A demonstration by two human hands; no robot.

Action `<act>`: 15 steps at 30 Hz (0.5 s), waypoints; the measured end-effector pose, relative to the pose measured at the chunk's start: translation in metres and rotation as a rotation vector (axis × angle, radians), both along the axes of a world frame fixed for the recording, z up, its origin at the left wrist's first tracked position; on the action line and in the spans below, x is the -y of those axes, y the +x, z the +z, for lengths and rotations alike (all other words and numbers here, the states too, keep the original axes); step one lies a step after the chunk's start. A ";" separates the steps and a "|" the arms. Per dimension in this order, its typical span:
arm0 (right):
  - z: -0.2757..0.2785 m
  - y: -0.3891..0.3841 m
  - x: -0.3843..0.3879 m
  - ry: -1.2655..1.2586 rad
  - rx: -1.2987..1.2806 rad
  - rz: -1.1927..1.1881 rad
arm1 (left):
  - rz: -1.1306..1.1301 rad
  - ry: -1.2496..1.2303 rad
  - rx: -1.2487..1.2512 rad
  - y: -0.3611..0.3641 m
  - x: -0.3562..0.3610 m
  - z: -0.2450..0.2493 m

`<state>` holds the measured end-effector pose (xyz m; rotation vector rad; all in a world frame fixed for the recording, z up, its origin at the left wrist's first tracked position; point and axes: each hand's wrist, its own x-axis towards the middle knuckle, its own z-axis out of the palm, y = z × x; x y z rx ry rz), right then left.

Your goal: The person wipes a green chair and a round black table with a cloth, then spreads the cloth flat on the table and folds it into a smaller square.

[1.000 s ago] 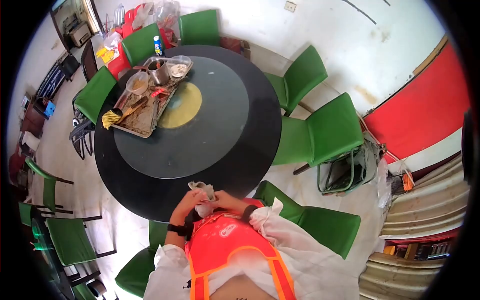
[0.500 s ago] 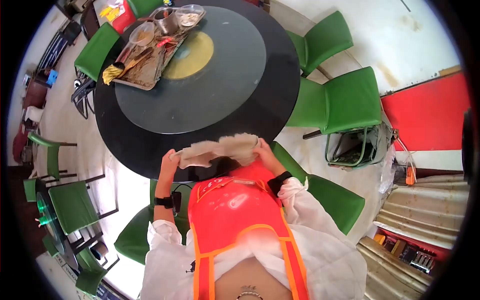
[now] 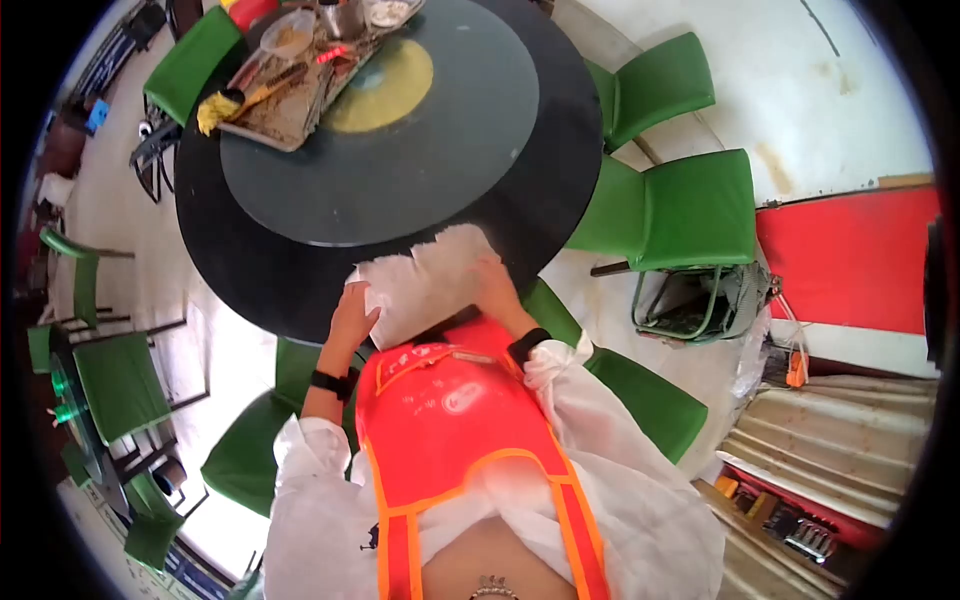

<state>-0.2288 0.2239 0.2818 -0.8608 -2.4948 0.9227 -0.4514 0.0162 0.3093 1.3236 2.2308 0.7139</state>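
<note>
A pale beige cloth with ragged edges is spread over the near rim of the round black table, its lower edge close to my red apron. My left hand rests on the cloth's left edge, thumb apart from the fingers. At the right edge, my right hand lies on the cloth with its fingers stretched out. Both hands look open, though the fingertips are hard to make out.
A grey turntable sits on the table. On it, a metal tray carries a yellow-tipped brush, a plastic tub and other items. Green chairs surround the table, one close by my right side.
The cloth, held bunched up between both hands before, now lies flatter and wider at the table's edge. My fingers have loosened, and the view has shifted slightly.
</note>
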 end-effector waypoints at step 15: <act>0.003 0.020 0.021 -0.242 0.689 0.263 | -0.156 -0.393 -0.108 0.054 -0.017 -0.028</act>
